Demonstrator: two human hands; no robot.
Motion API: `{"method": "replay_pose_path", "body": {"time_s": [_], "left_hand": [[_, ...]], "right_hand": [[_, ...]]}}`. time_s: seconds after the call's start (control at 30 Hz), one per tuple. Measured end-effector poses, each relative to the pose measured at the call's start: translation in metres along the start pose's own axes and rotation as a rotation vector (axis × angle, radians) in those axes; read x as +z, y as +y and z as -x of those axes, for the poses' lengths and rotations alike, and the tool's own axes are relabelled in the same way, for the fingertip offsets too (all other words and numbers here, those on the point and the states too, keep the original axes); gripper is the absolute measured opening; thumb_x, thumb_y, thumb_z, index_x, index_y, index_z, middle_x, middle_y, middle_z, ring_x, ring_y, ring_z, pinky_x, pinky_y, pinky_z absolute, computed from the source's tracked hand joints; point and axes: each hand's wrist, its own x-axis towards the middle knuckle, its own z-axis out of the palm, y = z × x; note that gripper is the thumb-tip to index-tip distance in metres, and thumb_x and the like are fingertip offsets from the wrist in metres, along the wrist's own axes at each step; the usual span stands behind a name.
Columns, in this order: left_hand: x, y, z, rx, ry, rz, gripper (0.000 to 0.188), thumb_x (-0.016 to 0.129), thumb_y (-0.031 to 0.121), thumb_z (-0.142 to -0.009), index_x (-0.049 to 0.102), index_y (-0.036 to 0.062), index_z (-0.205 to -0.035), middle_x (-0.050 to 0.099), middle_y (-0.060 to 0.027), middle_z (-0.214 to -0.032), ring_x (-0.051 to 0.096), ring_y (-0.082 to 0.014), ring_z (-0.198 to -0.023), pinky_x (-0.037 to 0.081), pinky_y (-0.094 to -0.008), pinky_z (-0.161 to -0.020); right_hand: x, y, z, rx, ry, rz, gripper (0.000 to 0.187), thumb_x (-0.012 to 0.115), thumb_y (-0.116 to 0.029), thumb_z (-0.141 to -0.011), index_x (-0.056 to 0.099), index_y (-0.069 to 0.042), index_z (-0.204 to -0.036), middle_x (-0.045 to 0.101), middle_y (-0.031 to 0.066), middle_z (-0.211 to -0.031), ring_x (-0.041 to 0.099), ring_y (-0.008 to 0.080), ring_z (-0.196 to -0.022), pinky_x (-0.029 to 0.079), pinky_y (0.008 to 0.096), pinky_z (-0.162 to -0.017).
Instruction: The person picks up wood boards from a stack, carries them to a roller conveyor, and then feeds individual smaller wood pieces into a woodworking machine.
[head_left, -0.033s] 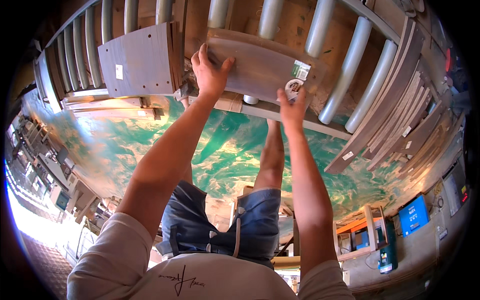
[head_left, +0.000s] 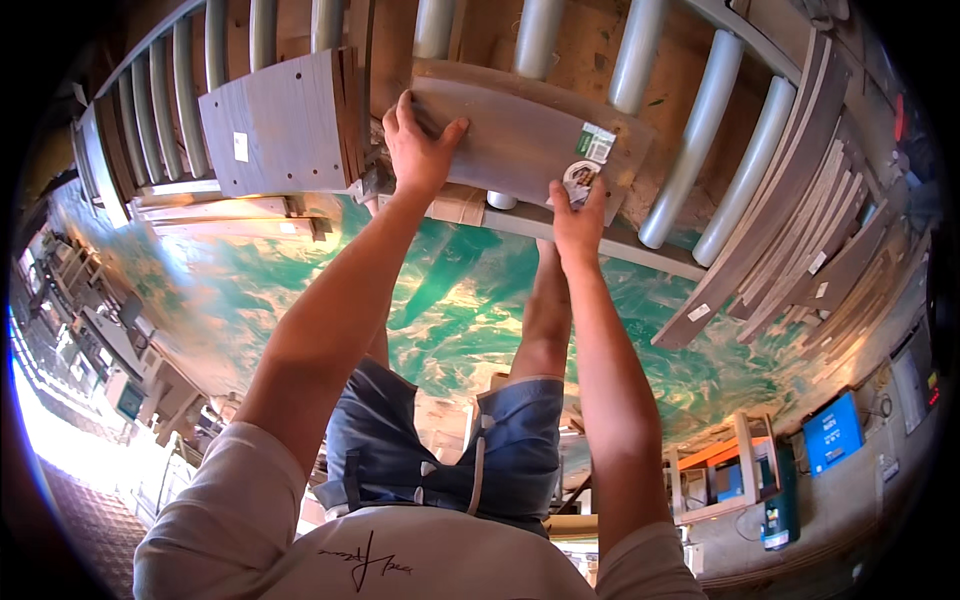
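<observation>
A grey-brown wooden panel (head_left: 510,135) lies across the grey rollers of a conveyor (head_left: 700,130). My left hand (head_left: 415,150) grips the panel's left end, thumb spread on its face. My right hand (head_left: 578,220) holds the panel's near edge at its right end. Its fingers reach up to a round white sticker (head_left: 580,175) that sits below a green-and-white label (head_left: 597,145). Both arms are stretched out in front of me, above my legs in denim shorts (head_left: 440,450).
A stack of similar drilled panels (head_left: 275,125) rests on the rollers to the left. Long narrow boards (head_left: 800,230) are piled at the right. The floor (head_left: 250,300) is marbled green. A blue box (head_left: 830,430) and shelves stand at lower right.
</observation>
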Motion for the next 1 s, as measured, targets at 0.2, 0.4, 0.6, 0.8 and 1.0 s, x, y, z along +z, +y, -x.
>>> {"method": "replay_pose_path", "body": {"time_s": [0.2, 0.4, 0.6, 0.8, 1.0], "left_hand": [[-0.006, -0.009, -0.015, -0.07, -0.177, -0.102, 0.111, 0.089, 0.057, -0.068, 0.04, -0.0036, -0.147, 0.047, -0.0245, -0.141, 0.051, -0.0357, -0.129, 0.047, -0.043, -0.104], [-0.009, -0.028, -0.028, -0.317, -0.404, 0.271, 0.108, 0.092, 0.051, -0.065, 0.044, -0.0007, -0.146, 0.06, -0.0211, -0.134, 0.06, -0.029, -0.122, 0.05, -0.0394, -0.101], [-0.01, -0.017, -0.02, -0.327, -0.408, 0.36, 0.119, 0.092, 0.052, -0.065, 0.034, -0.0077, -0.151, 0.05, -0.0274, -0.143, 0.052, -0.0344, -0.132, 0.045, -0.0406, -0.109], [-0.104, 0.016, 0.02, -0.219, -0.264, 0.116, 0.118, 0.088, 0.057, -0.066, 0.033, -0.0032, -0.152, 0.041, -0.0271, -0.15, 0.039, -0.0415, -0.14, 0.035, -0.0463, -0.116], [-0.218, -0.063, -0.022, -0.292, -0.079, 0.175, 0.11, 0.091, 0.052, -0.067, 0.042, -0.0094, -0.144, 0.053, -0.0284, -0.138, 0.054, -0.0381, -0.127, 0.046, -0.0431, -0.106]], "right_hand": [[-0.037, 0.044, -0.029, -0.023, 0.286, -0.037, 0.063, 0.072, -0.035, -0.093, 0.052, 0.003, -0.138, 0.059, 0.023, -0.135, 0.056, 0.0354, -0.126, 0.042, 0.0421, -0.108], [-0.052, 0.035, -0.072, 0.189, -0.066, -0.265, 0.094, 0.074, -0.049, -0.09, 0.031, 0.005, -0.153, 0.041, 0.0192, -0.155, 0.039, 0.0257, -0.143, 0.032, 0.0361, -0.116], [-0.059, 0.03, -0.073, 0.326, -0.045, -0.224, 0.114, 0.077, -0.052, -0.086, 0.009, 0.001, -0.16, 0.023, 0.0171, -0.164, 0.03, 0.0273, -0.148, 0.031, 0.0385, -0.118], [-0.077, -0.036, -0.006, 0.29, -0.13, -0.449, 0.097, 0.076, -0.035, -0.091, 0.016, -0.004, -0.161, 0.034, 0.0152, -0.158, 0.04, 0.0251, -0.14, 0.032, 0.0382, -0.116], [0.014, -0.137, 0.069, 0.243, -0.323, -0.43, 0.101, 0.079, -0.029, -0.089, 0.014, -0.005, -0.162, 0.039, 0.0146, -0.155, 0.043, 0.0243, -0.136, 0.034, 0.0375, -0.114]]}}
